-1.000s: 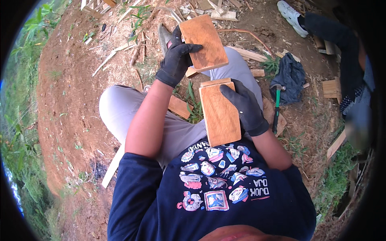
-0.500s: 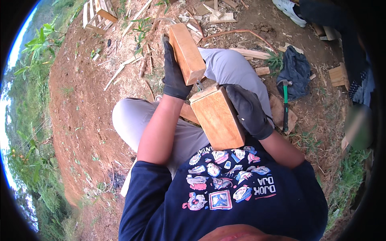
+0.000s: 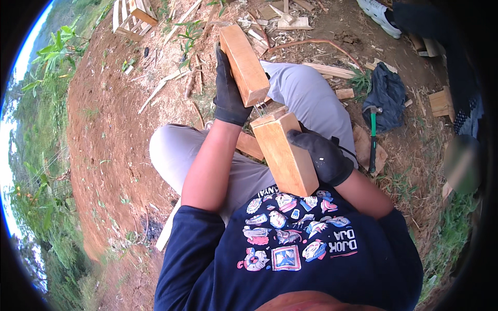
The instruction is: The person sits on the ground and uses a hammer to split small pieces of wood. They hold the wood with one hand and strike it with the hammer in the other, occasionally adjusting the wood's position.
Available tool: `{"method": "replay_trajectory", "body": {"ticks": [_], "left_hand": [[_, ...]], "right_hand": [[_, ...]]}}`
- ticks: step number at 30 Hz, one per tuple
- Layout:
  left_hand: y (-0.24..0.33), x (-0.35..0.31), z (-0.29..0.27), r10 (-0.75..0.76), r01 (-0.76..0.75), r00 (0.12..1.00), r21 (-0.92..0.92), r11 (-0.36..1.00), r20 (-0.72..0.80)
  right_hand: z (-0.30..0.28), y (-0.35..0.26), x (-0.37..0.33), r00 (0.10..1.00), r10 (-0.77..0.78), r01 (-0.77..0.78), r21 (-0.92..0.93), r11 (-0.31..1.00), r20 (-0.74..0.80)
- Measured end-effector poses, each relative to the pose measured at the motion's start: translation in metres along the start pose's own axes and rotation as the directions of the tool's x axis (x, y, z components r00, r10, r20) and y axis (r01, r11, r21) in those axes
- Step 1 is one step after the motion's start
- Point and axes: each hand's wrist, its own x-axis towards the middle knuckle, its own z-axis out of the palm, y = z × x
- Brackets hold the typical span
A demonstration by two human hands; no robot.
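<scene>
My gloved left hand (image 3: 231, 93) is closed around the left side of a varnished wooden block (image 3: 244, 65), held tilted over my lap. Closer to my chest, my gloved right hand (image 3: 324, 158) grips a second wooden block (image 3: 285, 155) from its right side, with the thumb on its upper edge. A small gap separates the blocks, and thin metal pieces (image 3: 261, 108) span it. Whether they are pins or a hinge is too small to tell. The fingers of both hands are partly hidden behind the wood.
A green-handled hammer (image 3: 373, 140) lies to the right by a dark plastic bag (image 3: 386, 96). Wood scraps (image 3: 294, 23) and shavings litter the dirt ahead. A slatted wooden crate (image 3: 134, 19) stands far left. Another person's shoe (image 3: 380, 17) and dark-clothed leg are at far right.
The nearer block has turned in my right hand, showing more of its right side. My right hand has shifted lower along it. The gap between the blocks looks slightly different.
</scene>
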Motion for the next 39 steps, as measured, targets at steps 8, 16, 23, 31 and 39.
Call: {"method": "replay_trajectory", "body": {"ticks": [8,16,23,31,39], "left_hand": [[0.004,0.002,0.009,0.125,-0.126,0.992,0.119,0.985,0.019],[0.006,0.012,0.002,-0.026,0.029,0.999,-0.049,0.998,0.045],[0.007,0.011,0.000,0.011,-0.010,0.998,-0.028,1.000,0.062],[0.004,0.010,0.005,0.095,-0.093,0.995,0.094,0.991,-0.021],[0.007,0.017,0.000,0.147,-0.126,0.980,0.155,0.980,-0.133]], "right_hand": [[0.041,-0.016,0.010,0.927,-0.314,0.129,-0.612,0.780,-0.204],[0.051,-0.023,0.006,0.941,-0.250,0.066,-0.597,0.799,-0.230],[0.048,-0.025,0.008,0.937,-0.252,0.058,-0.607,0.793,-0.241],[0.045,-0.021,0.013,0.941,-0.216,0.027,-0.580,0.814,-0.260],[-0.001,0.004,0.009,0.997,-0.020,0.047,0.348,0.936,-0.081]]}}
